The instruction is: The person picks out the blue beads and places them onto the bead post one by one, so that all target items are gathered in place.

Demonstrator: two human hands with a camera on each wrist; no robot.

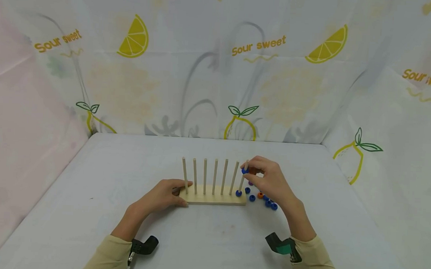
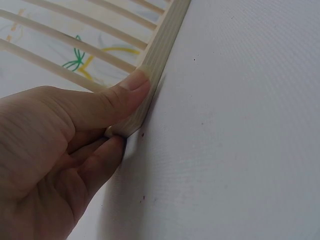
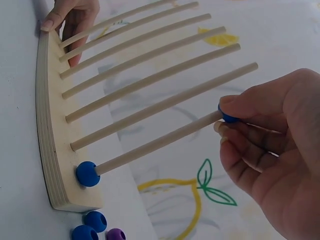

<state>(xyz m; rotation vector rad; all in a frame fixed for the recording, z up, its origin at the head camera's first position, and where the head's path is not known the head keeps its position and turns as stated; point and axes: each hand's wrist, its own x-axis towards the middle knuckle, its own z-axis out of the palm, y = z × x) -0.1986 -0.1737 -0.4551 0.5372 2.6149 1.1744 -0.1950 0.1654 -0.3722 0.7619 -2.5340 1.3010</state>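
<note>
A pale wooden base (image 1: 212, 199) with several upright rods stands on the table. My left hand (image 1: 164, 195) grips the base's left end, thumb at the front edge; the left wrist view shows the thumb of that hand (image 2: 55, 135) on the wood. On the rightmost rod, one blue bead (image 3: 88, 174) sits at the bottom. Near that rod's top, my right hand (image 1: 269, 179) pinches another blue bead (image 1: 245, 170), which is around the rod. In the right wrist view the fingers of the right hand (image 3: 285, 135) partly cover this bead.
Loose beads lie right of the base: several blue ones (image 1: 274, 206), an orange one (image 1: 260, 195) and a purple one (image 3: 116, 235). Some are close to the base's right end. A printed cloth (image 1: 218, 70) hangs behind the white table (image 1: 109, 162).
</note>
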